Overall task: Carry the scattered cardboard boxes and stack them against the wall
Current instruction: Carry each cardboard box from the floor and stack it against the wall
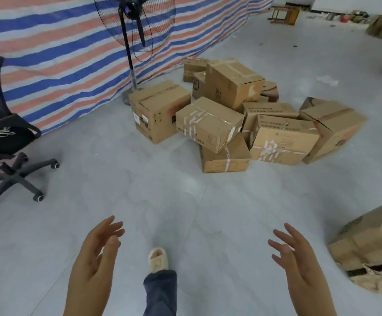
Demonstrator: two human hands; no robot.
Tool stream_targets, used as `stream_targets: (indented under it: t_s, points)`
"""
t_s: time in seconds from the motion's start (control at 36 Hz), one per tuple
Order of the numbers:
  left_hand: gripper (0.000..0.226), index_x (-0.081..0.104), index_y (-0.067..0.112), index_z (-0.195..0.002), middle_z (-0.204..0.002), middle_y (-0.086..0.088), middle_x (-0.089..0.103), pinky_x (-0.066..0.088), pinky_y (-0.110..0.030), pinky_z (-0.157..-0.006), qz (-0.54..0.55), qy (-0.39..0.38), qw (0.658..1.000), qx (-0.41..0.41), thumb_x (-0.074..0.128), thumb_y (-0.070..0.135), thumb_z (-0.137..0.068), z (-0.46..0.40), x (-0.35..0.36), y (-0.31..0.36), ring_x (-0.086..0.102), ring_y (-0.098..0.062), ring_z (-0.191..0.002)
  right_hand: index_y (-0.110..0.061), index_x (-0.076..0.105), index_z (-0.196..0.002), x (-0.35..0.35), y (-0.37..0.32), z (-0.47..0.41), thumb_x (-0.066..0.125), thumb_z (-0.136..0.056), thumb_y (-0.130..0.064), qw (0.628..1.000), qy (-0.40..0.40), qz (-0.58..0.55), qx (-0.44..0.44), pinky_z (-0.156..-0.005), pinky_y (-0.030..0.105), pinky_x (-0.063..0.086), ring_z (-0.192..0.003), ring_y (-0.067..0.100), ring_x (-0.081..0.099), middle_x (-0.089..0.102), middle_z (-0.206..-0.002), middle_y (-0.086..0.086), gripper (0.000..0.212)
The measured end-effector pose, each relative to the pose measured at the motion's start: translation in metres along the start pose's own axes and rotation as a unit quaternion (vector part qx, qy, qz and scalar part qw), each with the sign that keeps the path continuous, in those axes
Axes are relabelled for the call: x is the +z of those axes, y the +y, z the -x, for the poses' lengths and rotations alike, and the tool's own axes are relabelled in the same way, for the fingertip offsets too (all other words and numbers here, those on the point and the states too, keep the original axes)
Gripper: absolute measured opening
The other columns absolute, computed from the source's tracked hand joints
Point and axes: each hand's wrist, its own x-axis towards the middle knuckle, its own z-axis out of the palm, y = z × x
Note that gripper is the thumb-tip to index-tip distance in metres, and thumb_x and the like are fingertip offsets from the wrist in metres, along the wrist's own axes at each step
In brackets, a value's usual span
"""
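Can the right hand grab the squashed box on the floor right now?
Probably not yet: the open right hand is apart from the squashed box. Only bare floor lies between.

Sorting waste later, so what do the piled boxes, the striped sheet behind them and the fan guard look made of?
Piled boxes: brown corrugated cardboard, matte, taped seams, dented corners.
Striped sheet: likely woven plastic tarpaulin, with a slight sheen and soft folds.
Fan guard: thin dark wire, probably painted metal, though it is too blurred to be sure.
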Motion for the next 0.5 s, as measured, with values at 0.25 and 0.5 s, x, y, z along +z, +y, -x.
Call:
stream_targets:
  t_s: [0.25, 0.5]
  points:
    - [0.033, 0.061, 0.037, -0.111, -0.109, 0.011, 0.068, 0.049, -0.034, -0.089, -0.013, -0.026, 0.999, 0.031, 0.047, 0.031, -0.081, -0.189, 0.027, -0.004, 0.065, -0.007, -0.102, -0.038, 0.048, -0.12, 0.082, -0.032, -0.148, 0.044, -0.079, -0.038, 0.997, 0.073, -0.033, -0.011, -0.079, 0.02, 0.054, -0.097, -0.001, 0.064, 0.062, -0.117, -0.012, 0.041]
    - [0.032, 0.061, 0.031, -0.11, -0.105, 0.007, 0.07, 0.048, -0.037, -0.089, -0.022, -0.042, 0.999, 0.013, 0.047, 0.011, -0.089, -0.329, 0.059, -0.008, 0.066, -0.009, -0.099, -0.026, 0.046, -0.127, 0.145, -0.054, -0.25, 0.043, -0.089, -0.021, 0.992, 0.109, -0.06, 0.025, -0.074, 0.015, 0.053, -0.093, -0.005, 0.065, 0.061, -0.116, -0.006, 0.038]
